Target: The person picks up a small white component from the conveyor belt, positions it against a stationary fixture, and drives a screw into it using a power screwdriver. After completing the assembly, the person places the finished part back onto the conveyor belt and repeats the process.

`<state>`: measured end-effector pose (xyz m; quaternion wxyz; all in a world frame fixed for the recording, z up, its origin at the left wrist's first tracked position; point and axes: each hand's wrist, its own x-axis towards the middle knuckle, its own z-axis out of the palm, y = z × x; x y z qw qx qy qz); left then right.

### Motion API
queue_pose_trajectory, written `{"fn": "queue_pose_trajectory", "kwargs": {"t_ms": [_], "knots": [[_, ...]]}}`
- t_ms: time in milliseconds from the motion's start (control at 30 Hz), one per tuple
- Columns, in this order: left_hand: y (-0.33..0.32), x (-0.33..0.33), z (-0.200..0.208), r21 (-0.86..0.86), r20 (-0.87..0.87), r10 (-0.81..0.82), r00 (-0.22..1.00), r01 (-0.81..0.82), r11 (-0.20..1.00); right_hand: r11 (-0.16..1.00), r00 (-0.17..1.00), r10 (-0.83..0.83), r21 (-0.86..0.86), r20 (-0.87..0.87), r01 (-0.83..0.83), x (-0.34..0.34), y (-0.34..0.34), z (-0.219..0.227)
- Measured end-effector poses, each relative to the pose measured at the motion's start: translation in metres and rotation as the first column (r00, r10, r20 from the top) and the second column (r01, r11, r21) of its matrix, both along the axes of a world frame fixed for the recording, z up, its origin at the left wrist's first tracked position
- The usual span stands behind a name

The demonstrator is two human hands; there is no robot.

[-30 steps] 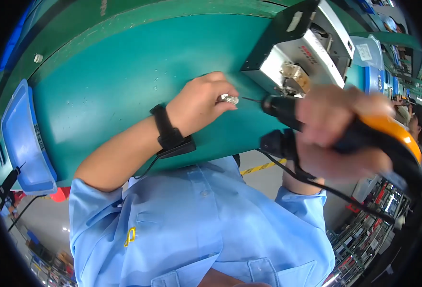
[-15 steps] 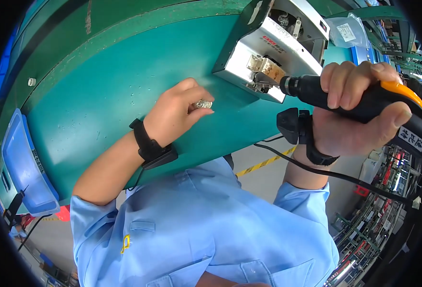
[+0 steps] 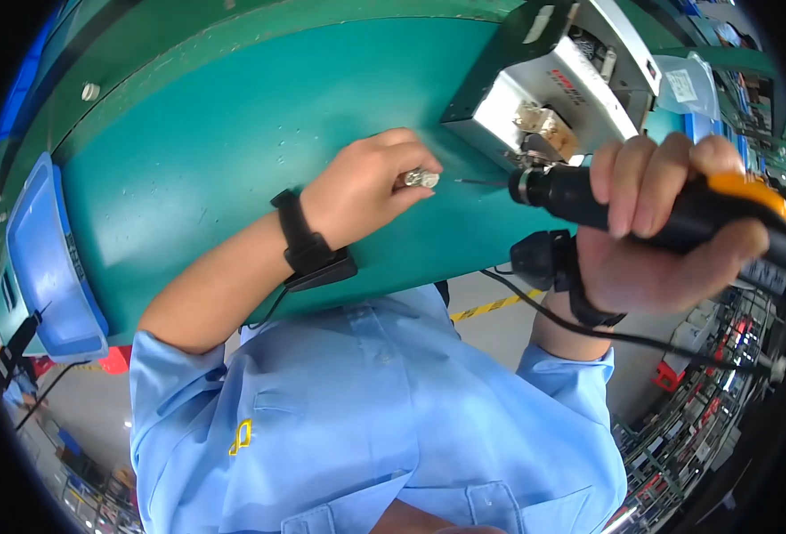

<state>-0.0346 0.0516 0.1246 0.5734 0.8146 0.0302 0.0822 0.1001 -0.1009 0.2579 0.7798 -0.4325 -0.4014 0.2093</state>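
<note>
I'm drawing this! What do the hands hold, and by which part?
The left hand pinches a small silvery thing by its sides; the right hand holds a black-and-orange driver by its body.

A green work surface spreads before you, with small pale specks scattered between your ten and eleven o'clock (droplets or crumbs, too small to tell). At your ten, a white knob shows on the green ledge beyond. A shallow blue tray sits at your nine, and between eight and nine a dark, thin-tipped tool overlaps its near end in view. Something red shows below the surface there, partly hidden. At your two lies a clear plastic bag with a white label. Toward your four, yellow-and-black tape crosses the floor, with crowded shelving farther out.
</note>
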Motion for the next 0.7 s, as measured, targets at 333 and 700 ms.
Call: {"fn": "queue_pose_trajectory", "kwargs": {"t_ms": [333, 700], "knots": [[0.004, -0.001, -0.004, -0.008, 0.024, -0.035, 0.999, 0.035, 0.999, 0.998, 0.979, 0.049, -0.057, 0.200, -0.038, -0.025, 0.023, -0.025], [-0.003, -0.003, 0.003, -0.002, 0.063, -0.059, 0.996, 0.059, 0.998, 0.996, 0.943, 0.094, -0.025, 0.320, -0.091, -0.030, 0.012, -0.011]]}}
